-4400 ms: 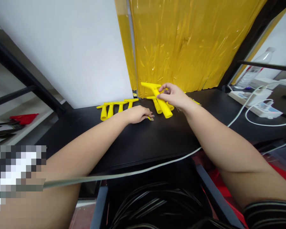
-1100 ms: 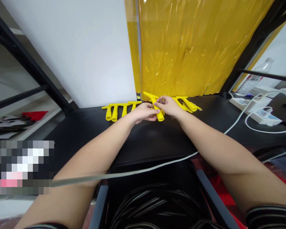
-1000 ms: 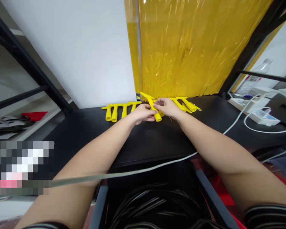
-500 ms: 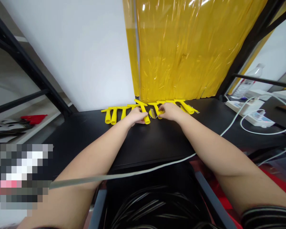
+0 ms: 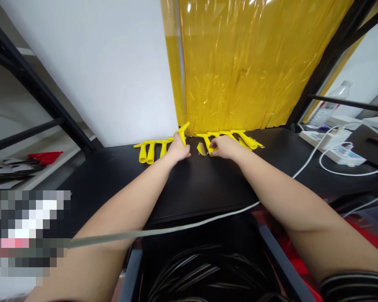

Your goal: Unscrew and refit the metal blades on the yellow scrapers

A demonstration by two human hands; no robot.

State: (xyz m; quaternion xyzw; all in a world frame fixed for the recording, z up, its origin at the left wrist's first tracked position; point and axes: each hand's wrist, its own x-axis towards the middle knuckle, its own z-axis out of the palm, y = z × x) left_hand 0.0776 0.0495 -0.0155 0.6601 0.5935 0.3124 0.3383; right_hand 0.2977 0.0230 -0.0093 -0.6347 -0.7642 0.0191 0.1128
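My left hand [image 5: 177, 149] is closed around a yellow T-shaped piece with a hollow handle [image 5: 184, 129], its crossbar tilted up to the right. Left of that hand, several like yellow pieces [image 5: 150, 153] lie in a row on the black tabletop [image 5: 189, 184], handles toward me. My right hand [image 5: 223, 147] has its fingers curled at the handle of another yellow T-shaped piece [image 5: 207, 144]. Between the hands lies a small yellow piece with a brownish strip [image 5: 201, 148]. More yellow pieces [image 5: 248, 140] lie right of and partly behind my right hand.
A white panel [image 5: 113, 75] and a yellow plastic sheet [image 5: 239, 67] rise behind the row. At right stand power strips [image 5: 343, 149] with white cables and a clear bottle [image 5: 329, 105]. One pale cable [image 5: 208, 217] crosses low in front of me.
The yellow piece in my left hand has turned and lifted, its handle swinging back from pointing toward me. My right hand has barely moved.
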